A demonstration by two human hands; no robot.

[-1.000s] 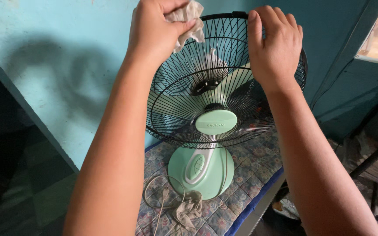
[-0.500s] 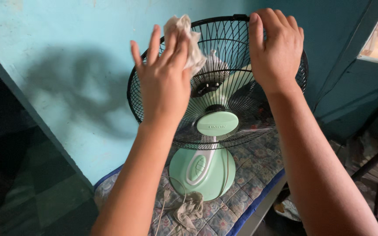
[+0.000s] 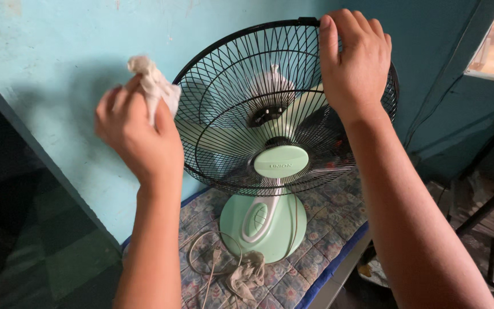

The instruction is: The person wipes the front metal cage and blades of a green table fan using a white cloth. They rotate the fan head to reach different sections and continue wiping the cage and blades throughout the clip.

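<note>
A mint green table fan (image 3: 264,220) with a black wire grille (image 3: 241,86) stands on a patterned cloth surface. My right hand (image 3: 353,54) grips the top right rim of the grille. My left hand (image 3: 138,134) holds a crumpled whitish rag (image 3: 155,86) at the grille's left edge, just outside the rim. The pale blades show behind the wires.
A second rag (image 3: 247,274) and a coiled cord (image 3: 210,254) lie by the fan's base on the floral cloth (image 3: 327,229). A turquoise wall (image 3: 70,57) is right behind. Dark floor drops off at left; a dark frame stands at right.
My left hand carried the rag from the top of the grille down and left to its left rim. My right hand stayed on the top rim.
</note>
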